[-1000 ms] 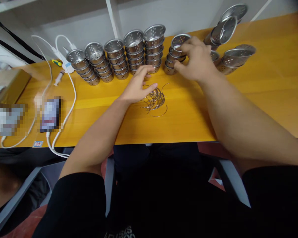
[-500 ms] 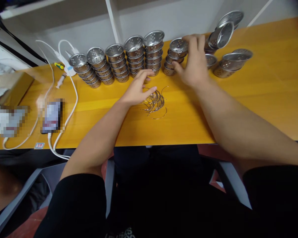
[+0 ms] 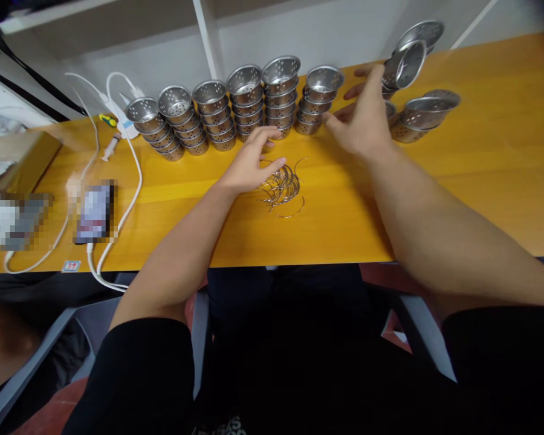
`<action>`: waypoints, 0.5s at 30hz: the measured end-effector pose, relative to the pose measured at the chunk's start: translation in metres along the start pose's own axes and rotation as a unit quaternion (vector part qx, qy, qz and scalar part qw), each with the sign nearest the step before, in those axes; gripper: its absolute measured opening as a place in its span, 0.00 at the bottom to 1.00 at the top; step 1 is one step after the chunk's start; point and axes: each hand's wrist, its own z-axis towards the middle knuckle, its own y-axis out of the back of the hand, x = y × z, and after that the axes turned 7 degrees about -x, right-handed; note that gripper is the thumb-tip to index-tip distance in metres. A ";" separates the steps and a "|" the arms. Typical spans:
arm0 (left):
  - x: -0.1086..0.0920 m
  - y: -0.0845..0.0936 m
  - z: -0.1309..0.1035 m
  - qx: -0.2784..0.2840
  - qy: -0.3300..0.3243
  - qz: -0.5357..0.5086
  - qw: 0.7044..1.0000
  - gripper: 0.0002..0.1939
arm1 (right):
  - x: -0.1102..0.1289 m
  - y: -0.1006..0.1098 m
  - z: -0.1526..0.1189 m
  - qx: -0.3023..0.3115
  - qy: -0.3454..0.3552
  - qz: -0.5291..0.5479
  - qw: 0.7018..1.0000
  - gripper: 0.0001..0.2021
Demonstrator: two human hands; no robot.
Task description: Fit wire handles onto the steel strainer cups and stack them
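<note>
My right hand (image 3: 365, 115) is open, its fingers apart, just right of a stack of perforated metal cups (image 3: 315, 99); whether the thumb touches the stack I cannot tell. My left hand (image 3: 254, 162) holds nothing and has its fingers spread, beside a heap of thin curved metal wires (image 3: 283, 184). Behind it, a tall stack of cups (image 3: 280, 93) stands in a row with several others, such as the leftmost stack (image 3: 154, 130). Tilted cups (image 3: 404, 65) lean behind my right hand, and a low cup stack (image 3: 419, 118) sits to its right.
On the left of the yellow table (image 3: 489, 181) are a phone (image 3: 95, 212) with white cables, a second device (image 3: 27, 222), a small syringe (image 3: 111, 147) and a cardboard box (image 3: 31, 160). A person's bare limb (image 3: 4, 344) shows at lower left.
My right hand has moved off the cup stack, slightly to the right. That stack has shifted a little left and stands straighter. My left hand has stayed in place.
</note>
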 end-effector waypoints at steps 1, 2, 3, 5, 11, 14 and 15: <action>-0.001 0.000 0.000 0.000 0.000 0.003 1.000 0.33 | 0.003 0.007 0.000 -0.012 0.005 -0.026 1.000 0.31; -0.002 0.001 0.000 0.001 0.000 0.007 1.000 0.34 | 0.006 0.014 0.001 -0.025 0.009 -0.057 0.998 0.26; -0.003 0.001 -0.001 0.001 0.001 0.010 1.000 0.34 | 0.008 0.021 0.002 -0.036 0.005 -0.092 0.995 0.23; -0.006 0.002 -0.001 0.003 0.003 0.011 1.000 0.34 | 0.010 0.034 0.003 -0.036 -0.037 -0.158 0.986 0.27; -0.006 0.001 -0.001 -0.006 0.011 0.002 1.000 0.32 | 0.008 0.043 0.003 0.069 -0.126 -0.245 0.959 0.13; -0.006 0.001 -0.001 -0.008 0.008 0.002 1.000 0.32 | 0.007 0.038 0.004 0.088 -0.125 -0.263 0.952 0.05; -0.006 0.001 -0.001 -0.008 0.005 0.005 1.000 0.32 | 0.008 0.038 0.005 0.074 -0.124 -0.259 0.955 0.05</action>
